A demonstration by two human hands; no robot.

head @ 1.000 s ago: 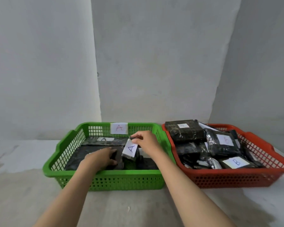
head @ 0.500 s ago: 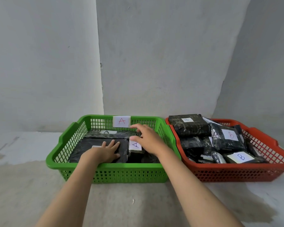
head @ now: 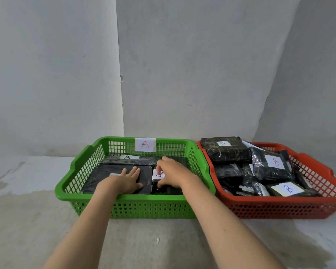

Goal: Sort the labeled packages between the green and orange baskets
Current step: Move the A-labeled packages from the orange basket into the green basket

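1. Small A-labeled package [head: 159,176] sits in the green basket [head: 124,199], near its front wall, right of centre, just beside the large flat package [head: 105,177].
2. Right hand [head: 172,174] grips the small package, fingers curled over its top, thumb at the near side.
3. Left hand [head: 124,183] lies flat, fingers spread, pressing the large flat package down.
4. Step in hand, as I judge: seating the small package. Do it well by keeping the label up, pushing it snug into the gap, and letting go only once it lies flat.
5. Orange basket [head: 279,208] touches the green one's right side, piled with B-labeled packages [head: 273,166].
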